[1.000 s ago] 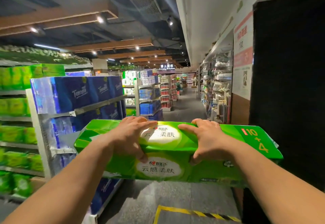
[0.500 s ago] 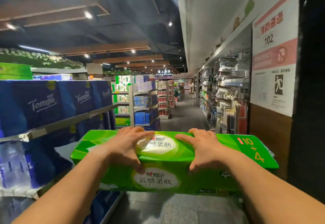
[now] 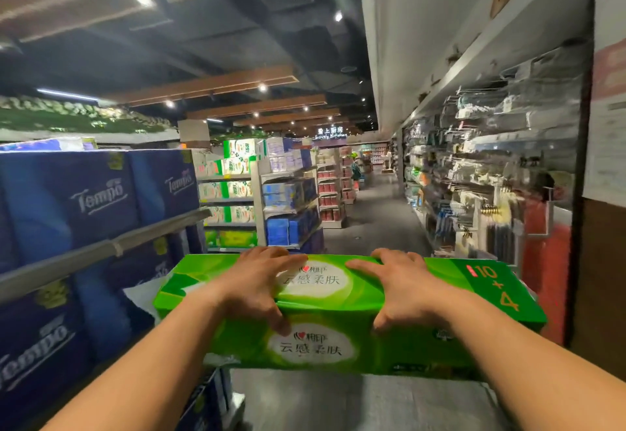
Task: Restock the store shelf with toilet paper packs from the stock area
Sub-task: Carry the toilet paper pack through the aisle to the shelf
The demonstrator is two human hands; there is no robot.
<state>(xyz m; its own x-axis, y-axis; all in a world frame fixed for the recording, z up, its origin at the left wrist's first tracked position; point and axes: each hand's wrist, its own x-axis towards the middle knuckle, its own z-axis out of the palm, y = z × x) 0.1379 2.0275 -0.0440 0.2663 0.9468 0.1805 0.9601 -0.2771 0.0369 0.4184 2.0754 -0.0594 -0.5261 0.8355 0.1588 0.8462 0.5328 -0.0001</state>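
Both hands, left (image 3: pixel 252 283) and right (image 3: pixel 404 290), clamp a long, glossy green plastic-wrapped pack (image 3: pixel 342 325) held out in the aisle, fingers over its top, thumbs on its near face. Boxy blue packs (image 3: pixel 84 193) fill the left shelf (image 3: pixel 111 247).

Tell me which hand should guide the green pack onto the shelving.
Probably the left hand: the blue-pack shelf lies to the left of the green pack. The right hand grips farther from it.
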